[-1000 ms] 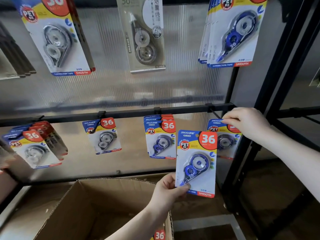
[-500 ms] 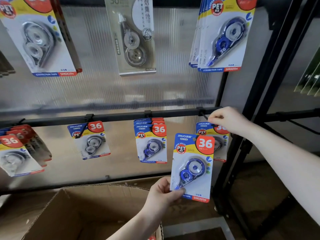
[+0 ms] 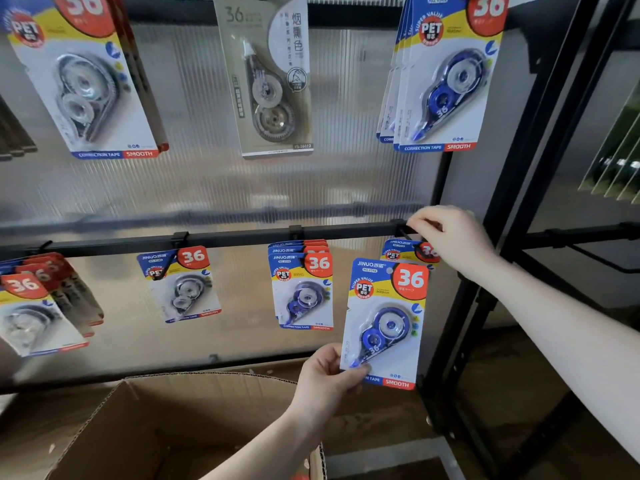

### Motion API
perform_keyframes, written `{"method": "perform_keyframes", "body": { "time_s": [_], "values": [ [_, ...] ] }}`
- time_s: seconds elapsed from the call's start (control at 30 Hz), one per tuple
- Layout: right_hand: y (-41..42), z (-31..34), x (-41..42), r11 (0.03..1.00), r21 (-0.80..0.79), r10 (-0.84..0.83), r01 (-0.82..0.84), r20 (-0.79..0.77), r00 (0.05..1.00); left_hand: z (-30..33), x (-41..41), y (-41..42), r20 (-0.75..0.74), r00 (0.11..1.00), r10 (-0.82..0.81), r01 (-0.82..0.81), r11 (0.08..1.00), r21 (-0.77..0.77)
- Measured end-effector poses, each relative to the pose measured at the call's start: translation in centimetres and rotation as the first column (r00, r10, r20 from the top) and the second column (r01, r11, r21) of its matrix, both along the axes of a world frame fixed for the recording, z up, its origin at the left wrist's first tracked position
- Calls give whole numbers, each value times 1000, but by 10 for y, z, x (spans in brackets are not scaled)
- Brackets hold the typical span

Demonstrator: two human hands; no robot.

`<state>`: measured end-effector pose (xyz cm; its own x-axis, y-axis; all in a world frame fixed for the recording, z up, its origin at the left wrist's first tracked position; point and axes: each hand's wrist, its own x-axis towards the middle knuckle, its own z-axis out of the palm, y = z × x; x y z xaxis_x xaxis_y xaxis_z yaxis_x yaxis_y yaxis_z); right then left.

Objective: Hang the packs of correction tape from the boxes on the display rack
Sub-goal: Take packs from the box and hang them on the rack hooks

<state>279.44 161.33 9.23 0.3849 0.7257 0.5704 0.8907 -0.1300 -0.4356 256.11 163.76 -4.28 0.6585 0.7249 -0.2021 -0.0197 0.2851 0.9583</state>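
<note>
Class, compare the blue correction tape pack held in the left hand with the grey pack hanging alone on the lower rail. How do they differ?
The blue pack is gripped at its bottom corner by the left hand, off any hook; the grey pack hangs from the lower rail. The blue pack's dispenser is blue, the grey pack's grey. Both show a red 36.

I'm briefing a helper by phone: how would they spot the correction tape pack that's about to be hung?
Find the lower black rail of the display rack. Below its right end, the left hand holds a blue correction tape pack by its bottom corner. Unlike its neighbours, it hangs from no hook and sits in front of them.
</note>
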Motion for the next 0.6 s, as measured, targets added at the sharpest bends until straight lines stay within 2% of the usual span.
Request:
{"method": "perform_keyframes", "body": {
  "time_s": [0.1,0.17,0.3,0.47,0.53,0.6],
  "values": [
    [-22,3,-18,985,-82,125,-149,-250,960,2,2,-3,-10,1000,6,-6,1000,11],
    [-32,0,-26,960,-156,166,-234,-359,918,3,4,-5,-16,1000,11,-11,1000,25],
    [-43,-6,-29,927,-253,150,-277,-425,892,4,8,-12,-39,999,18,-15,998,58],
    [-47,-11,-30,916,-249,162,-313,-484,860,6,6,-18,-49,998,24,-20,996,84],
    [-48,-12,-30,920,-246,163,-305,-469,868,5,2,-15,-89,996,30,-15,987,162],
    [-48,-11,-29,932,-227,160,-282,-442,883,2,-4,-7,-152,986,67,-16,949,315]
  ]
}}
